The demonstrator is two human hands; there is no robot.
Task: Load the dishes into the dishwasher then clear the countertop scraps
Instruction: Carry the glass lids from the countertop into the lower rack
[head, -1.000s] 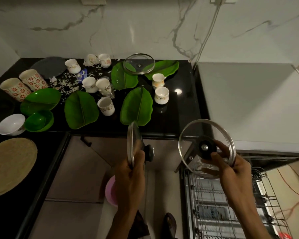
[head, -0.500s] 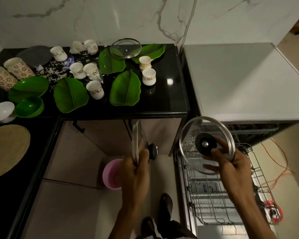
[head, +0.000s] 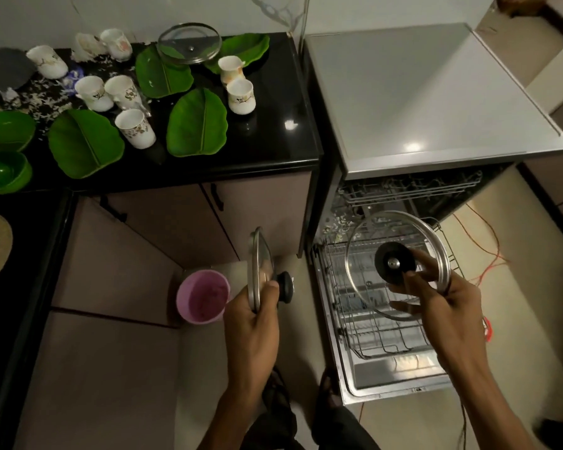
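The right hand (head: 449,306) held a glass lid (head: 397,264) in the lower right of the frame. Its fingers were curled round the black knob (head: 394,263) and the rim. This lid faced up at the camera, nearly flat on. It hung right over the pulled-out bottom rack (head: 387,323) of the dishwasher (head: 403,102), not touching the wires.

The left hand (head: 254,323) held a second lid (head: 259,267) in the lower middle of the frame. The fingers and thumb gripped the lid's lower rim. This lid stood on its edge, so it looked thin, with its knob sticking out to the right. It was over the floor, to the left of the rack, near a pink bucket (head: 202,295).

So the rack lay below and just ahead of the right hand, and that hand was the nearer one. I think the right lid would go in first. It would likely need to be tipped up on its edge to slide between the wires. The left lid was already turned that way.

A third lid (head: 189,43), cups (head: 134,128) and green leaf plates (head: 197,123) were on the black counter (head: 273,141) in the upper left, with scraps (head: 43,95) scattered there.
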